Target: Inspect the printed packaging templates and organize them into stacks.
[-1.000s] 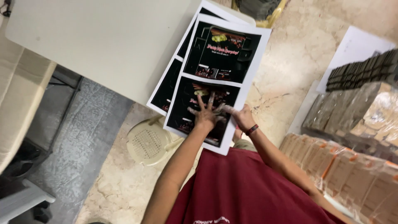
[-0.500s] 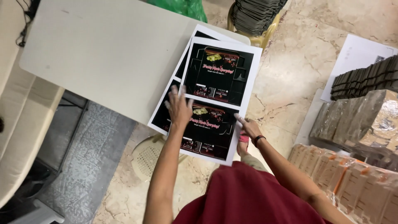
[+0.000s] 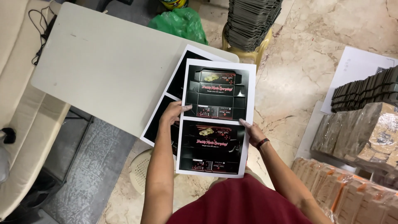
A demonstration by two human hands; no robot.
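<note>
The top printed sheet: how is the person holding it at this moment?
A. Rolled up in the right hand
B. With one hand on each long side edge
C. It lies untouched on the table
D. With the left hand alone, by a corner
B: the left hand grips the left edge of the top printed sheet and the right hand grips the right edge, over another sheet on the white table.

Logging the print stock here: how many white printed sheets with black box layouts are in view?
2. The top white printed sheet is held between the left hand and right hand. A second sheet lies underneath on the white table, sticking out leftward. More may be hidden below.
</note>
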